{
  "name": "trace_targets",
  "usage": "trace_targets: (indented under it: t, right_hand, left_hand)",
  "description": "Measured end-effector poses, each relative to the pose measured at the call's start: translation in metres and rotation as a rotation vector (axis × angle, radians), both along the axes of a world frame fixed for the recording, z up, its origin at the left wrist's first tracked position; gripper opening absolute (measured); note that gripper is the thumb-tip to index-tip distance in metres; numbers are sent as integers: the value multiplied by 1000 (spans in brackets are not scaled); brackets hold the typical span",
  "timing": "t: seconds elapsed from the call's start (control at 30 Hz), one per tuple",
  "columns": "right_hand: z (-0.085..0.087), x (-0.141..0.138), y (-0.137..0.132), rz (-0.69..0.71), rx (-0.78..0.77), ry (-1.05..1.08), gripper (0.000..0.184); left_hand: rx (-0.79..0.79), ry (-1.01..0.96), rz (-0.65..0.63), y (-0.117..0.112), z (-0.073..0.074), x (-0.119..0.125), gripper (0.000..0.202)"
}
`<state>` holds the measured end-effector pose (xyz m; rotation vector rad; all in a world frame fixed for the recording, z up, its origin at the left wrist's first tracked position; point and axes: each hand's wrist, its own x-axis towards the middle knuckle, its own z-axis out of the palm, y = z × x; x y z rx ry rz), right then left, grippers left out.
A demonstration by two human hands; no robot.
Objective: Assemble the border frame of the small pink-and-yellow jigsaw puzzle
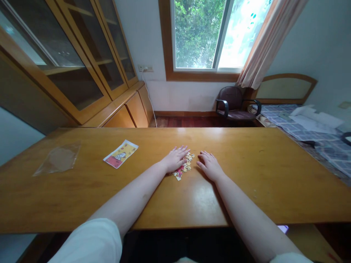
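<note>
A small heap of jigsaw puzzle pieces (188,167), mostly pale yellow with some pink, lies on the wooden table (170,204). My left hand (175,159) rests over the heap's left side, fingers spread, and hides part of it. Just right of the pieces is my right hand (210,165), its fingers apart and holding nothing, with a narrow gap to the heap. Farther left lies a yellow and pink picture card (121,153) with a white cartoon figure on it.
A clear plastic bag (59,159) lies flat on the table's left. Beyond the table are a glass-fronted cabinet (109,104), a dark armchair (234,104) and a bed (301,124) with white papers (315,118). The table's near edge runs below my forearms.
</note>
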<state>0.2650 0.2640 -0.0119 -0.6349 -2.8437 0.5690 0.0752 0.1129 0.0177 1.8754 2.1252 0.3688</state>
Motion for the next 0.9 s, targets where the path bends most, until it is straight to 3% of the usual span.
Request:
trace_targets:
  t: [0.1, 0.2, 0.33, 0.43, 0.53, 0.77, 0.9]
  right_hand:
    - [2, 0, 0, -4, -11, 0, 47]
    - [2, 0, -1, 1, -14, -6, 46]
    - [2, -1, -1, 8, -2, -2, 47]
    - [2, -1, -1, 15, 9, -3, 49]
    - [2, -1, -1, 9, 13, -4, 50]
    - [2, -1, -1, -4, 4, 8, 50]
    - [4, 0, -2, -4, -5, 18, 49]
  left_hand:
    - [53, -14, 88, -27, 19, -7, 66]
    - [32, 36, 280, -79, 24, -19, 73]
    - [-176, 163, 524, -147, 1, -22, 88]
    - [-240, 210, 545, -164, -19, -14, 94]
    - [-182, 246, 451, -147, -26, 2, 89]
    - [-114, 147, 295, -59, -17, 30, 100]
    - [-83, 101, 260, -22, -19, 50, 99]
